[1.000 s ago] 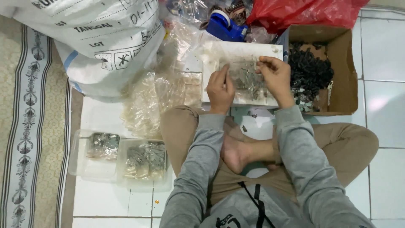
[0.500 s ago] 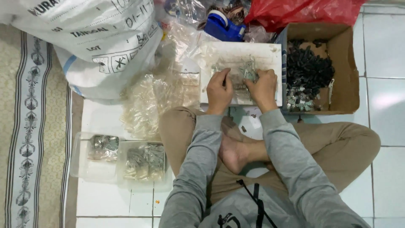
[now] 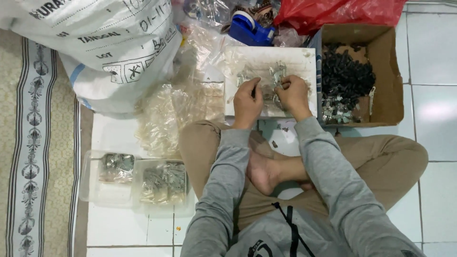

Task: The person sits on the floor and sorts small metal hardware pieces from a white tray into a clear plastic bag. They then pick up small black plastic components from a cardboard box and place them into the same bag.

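Pinching small metal clips over white tray, left hand, right hand, both curled

White tiled floor. Patterned mat along the left edge. Far left: big white sack. Near left: two clear trays with bagged metal parts. Heap of empty clear bags in the middle. Far centre: white board with small metal pieces, blue tape dispenser and red plastic bag beyond it. Far right: open cardboard box, black and metal bits inside.
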